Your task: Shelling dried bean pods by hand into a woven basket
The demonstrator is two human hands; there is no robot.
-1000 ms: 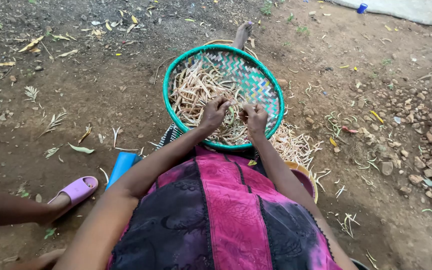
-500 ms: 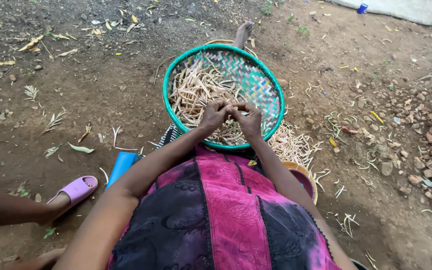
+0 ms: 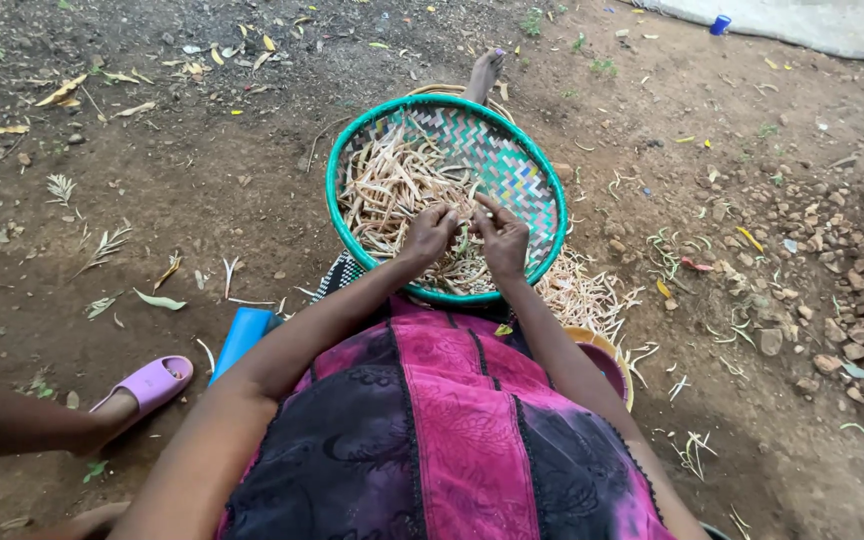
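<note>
Hands: left hand (image 3: 430, 232) and right hand (image 3: 503, 238) meet over the basket's near edge, fingers curled around one pale bean pod (image 3: 479, 213).
Basket (image 3: 337, 168): green-rimmed, woven, on the person's lap.
Pods (image 3: 389, 186): heaped toward its left edge.
Husks (image 3: 584, 295): on the ground (image 3: 202, 190), right of the basket.

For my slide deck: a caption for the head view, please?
Both hands work a bean pod over a green-rimmed woven tray of pods.
</note>
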